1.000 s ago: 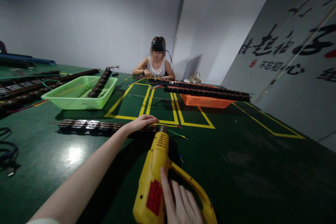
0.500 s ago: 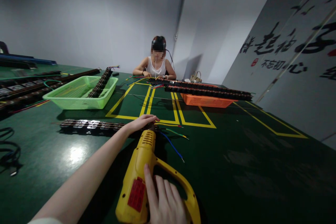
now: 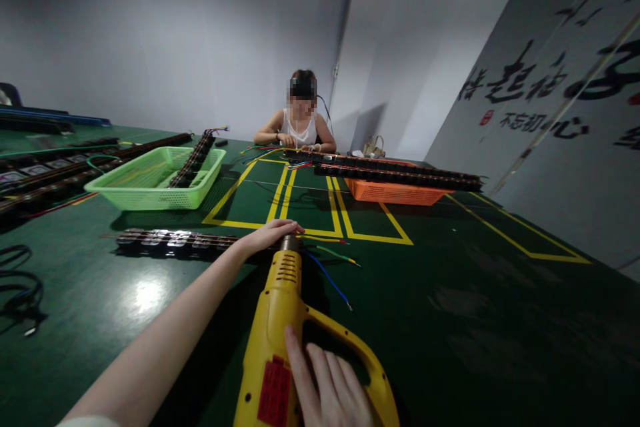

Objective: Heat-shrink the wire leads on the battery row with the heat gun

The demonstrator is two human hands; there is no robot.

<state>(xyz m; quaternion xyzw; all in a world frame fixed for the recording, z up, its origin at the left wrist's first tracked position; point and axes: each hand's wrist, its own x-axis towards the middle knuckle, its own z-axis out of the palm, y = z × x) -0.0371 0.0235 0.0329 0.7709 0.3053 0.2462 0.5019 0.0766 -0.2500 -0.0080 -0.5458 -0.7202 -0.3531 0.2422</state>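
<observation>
My right hand [image 3: 330,380] is wrapped round the body of a yellow heat gun [image 3: 273,327], its index finger laid along the side. The gun's metal nozzle [image 3: 289,243] points away from me, close to my left hand [image 3: 270,235]. That hand rests on the right end of a dark strip of linked cells [image 3: 175,242]; what its fingers hold, if anything, is hidden. From this end of the strip come a yellow wire with a red tip, a green-yellow wire [image 3: 333,254] and a blue wire [image 3: 330,280], spread on the green table [image 3: 450,347].
A green basket [image 3: 145,199] holding a dark strip stands at the left, beside more long strips [image 3: 75,173]. Strips lie across an orange basket [image 3: 400,193] ahead. A person [image 3: 300,127] sits opposite. Black cables [image 3: 23,287] lie at the left edge.
The heat gun and my right hand have shifted slightly right and towards me, and more of the nozzle shows. My left hand has stayed nearly still.
</observation>
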